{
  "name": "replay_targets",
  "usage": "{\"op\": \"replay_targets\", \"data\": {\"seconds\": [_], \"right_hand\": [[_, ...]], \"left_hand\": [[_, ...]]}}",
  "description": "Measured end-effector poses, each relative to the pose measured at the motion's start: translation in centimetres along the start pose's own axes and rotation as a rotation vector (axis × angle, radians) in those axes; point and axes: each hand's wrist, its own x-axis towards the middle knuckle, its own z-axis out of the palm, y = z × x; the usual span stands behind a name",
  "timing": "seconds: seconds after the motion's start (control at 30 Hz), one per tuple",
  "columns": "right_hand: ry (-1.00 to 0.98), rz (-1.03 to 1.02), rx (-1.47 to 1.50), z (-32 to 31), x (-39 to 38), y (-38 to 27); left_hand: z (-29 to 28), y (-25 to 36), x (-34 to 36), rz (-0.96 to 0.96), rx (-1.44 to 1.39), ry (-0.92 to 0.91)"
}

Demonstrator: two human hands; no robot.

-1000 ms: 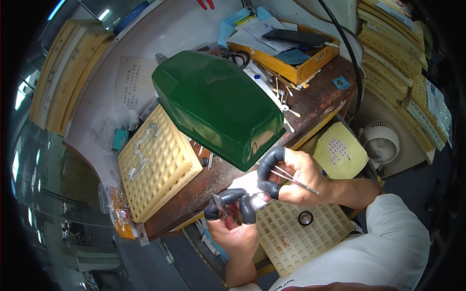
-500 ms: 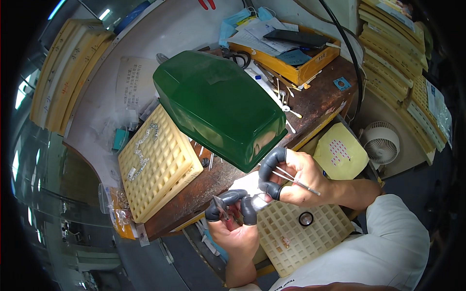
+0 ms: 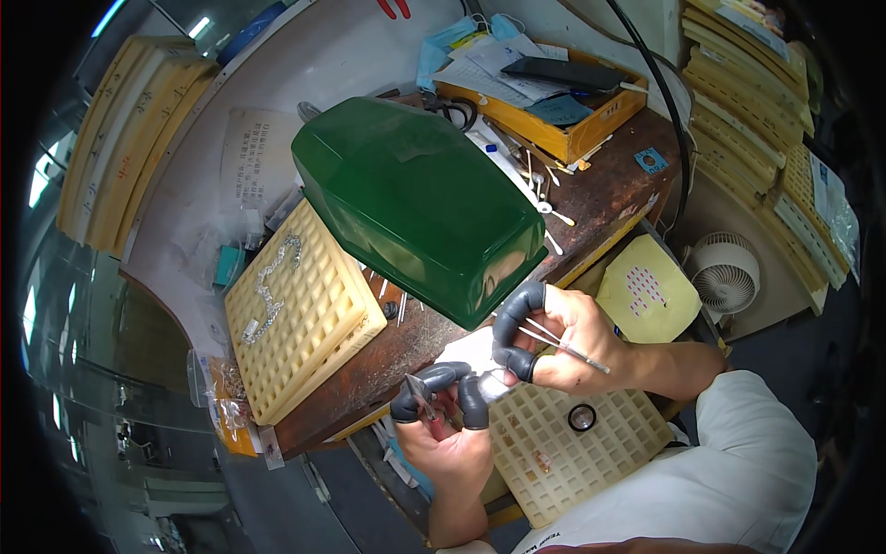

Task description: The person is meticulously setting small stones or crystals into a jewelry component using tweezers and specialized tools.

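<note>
Black rubber finger covers sit on the fingers of both my hands. My right hand (image 3: 563,337) is closed around slim metal tweezers (image 3: 577,353), whose joined end sticks out to the right; their tips are hidden behind my fingers. To the lower left, my left hand (image 3: 448,434) is pinched closed on a small flat metal tool (image 3: 418,392) with a pointed end. What lies between my two hands is lost in the glare. Brightly lit by the lamp, a white patch (image 3: 469,349) shows just beyond my fingers, under the edge of the green lamp hood (image 3: 415,203).
A cream grid tray (image 3: 591,462) with a round black-rimmed lens (image 3: 582,417) lies below my hands. Another grid tray (image 3: 305,319), left on the bench, carries a silvery chain (image 3: 269,286). Behind stand a yellow box (image 3: 577,138) of papers and loose cotton swabs (image 3: 554,217). A fan (image 3: 726,270) is at right.
Both hands stay in nearly the same place. The tool in my left hand has turned slightly, and less of a red part below it shows.
</note>
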Motion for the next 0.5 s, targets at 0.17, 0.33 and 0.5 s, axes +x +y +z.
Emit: {"op": "replay_targets", "data": {"seconds": [0.17,0.33,0.5], "right_hand": [[-0.001,-0.004,-0.013,0.0,0.01,0.02],[-0.01,0.005,0.004,-0.09,0.0,0.0],[-0.01,0.0,0.01,-0.11,0.03,-0.05]], "left_hand": [[0.02,-0.01,0.01,-0.012,-0.015,0.001],[-0.07,-0.11,0.0,-0.009,-0.003,-0.007],[0.02,0.08,0.03,-0.016,-0.001,-0.001]]}}
